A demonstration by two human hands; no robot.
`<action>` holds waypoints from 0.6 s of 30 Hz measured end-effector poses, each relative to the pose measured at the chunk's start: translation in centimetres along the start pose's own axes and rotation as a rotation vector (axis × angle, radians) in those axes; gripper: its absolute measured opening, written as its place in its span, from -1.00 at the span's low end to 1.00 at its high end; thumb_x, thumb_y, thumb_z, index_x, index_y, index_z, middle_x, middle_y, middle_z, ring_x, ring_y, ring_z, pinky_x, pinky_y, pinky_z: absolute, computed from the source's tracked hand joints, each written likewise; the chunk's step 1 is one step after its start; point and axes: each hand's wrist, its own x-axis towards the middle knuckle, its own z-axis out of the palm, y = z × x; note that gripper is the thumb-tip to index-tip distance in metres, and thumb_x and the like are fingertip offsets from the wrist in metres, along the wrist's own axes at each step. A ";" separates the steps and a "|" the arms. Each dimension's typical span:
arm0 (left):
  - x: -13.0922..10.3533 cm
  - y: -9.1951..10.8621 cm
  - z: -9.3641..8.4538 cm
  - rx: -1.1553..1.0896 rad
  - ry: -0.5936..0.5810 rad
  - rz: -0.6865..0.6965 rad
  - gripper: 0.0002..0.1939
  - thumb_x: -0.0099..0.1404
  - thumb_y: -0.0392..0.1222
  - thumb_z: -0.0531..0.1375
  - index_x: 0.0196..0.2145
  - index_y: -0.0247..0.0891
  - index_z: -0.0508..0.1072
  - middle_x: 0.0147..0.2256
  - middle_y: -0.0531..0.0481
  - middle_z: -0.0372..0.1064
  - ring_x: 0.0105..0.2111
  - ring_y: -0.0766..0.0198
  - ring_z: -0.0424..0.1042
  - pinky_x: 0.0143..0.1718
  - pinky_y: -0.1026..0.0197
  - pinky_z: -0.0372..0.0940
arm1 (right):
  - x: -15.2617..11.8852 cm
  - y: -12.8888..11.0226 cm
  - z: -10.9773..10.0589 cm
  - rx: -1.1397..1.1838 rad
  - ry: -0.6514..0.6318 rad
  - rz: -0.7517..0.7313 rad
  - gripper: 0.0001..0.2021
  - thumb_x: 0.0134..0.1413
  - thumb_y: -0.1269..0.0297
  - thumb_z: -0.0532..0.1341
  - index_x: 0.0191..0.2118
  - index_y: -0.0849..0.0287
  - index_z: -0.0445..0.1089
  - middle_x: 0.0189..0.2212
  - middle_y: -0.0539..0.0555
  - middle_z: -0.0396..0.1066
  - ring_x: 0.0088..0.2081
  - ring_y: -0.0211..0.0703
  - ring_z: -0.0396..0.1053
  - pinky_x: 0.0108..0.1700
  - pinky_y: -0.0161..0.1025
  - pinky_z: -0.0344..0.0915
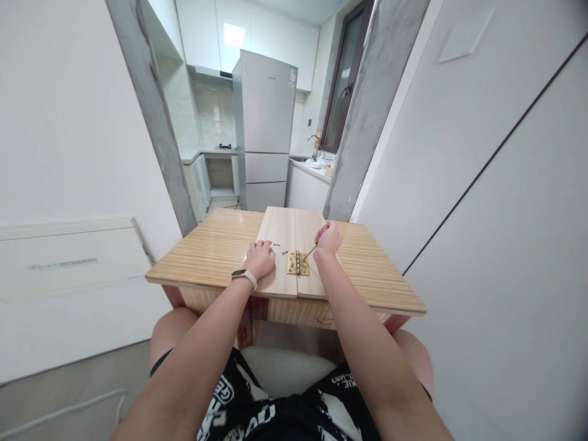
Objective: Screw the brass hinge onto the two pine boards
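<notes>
Two pale wooden boards lie side by side on the table, the left board (281,224) and the right board (310,224). A brass hinge (298,263) lies open across their seam. My right hand (329,237) is closed round the handle of a screwdriver (310,252), its thin shaft slanting down to the hinge's right leaf. My left hand (261,257), with a watch on its wrist, rests flat on the left board's edge. Between that hand and the hinge lie loose screws (276,245) on the left board.
The striped wooden table (220,245) extends to both sides of the boards, above my knees. White walls stand close at left and right. Beyond the table are a tall fridge (269,110), a sink counter (309,176) and kitchen cabinets.
</notes>
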 end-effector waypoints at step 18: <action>0.2 -0.4 0.3 0.021 -0.015 -0.002 -0.53 0.43 -0.20 0.08 0.25 -0.31 0.40 0.20 -0.37 0.37 0.22 -0.15 0.26 0.30 -0.12 0.09 | 1.5 0.3 -1.4 0.047 -0.121 0.026 -0.55 0.22 -0.24 0.15 -0.41 0.02 0.12 -0.58 -0.12 0.17 -0.58 -0.27 0.20 -0.51 -0.31 0.25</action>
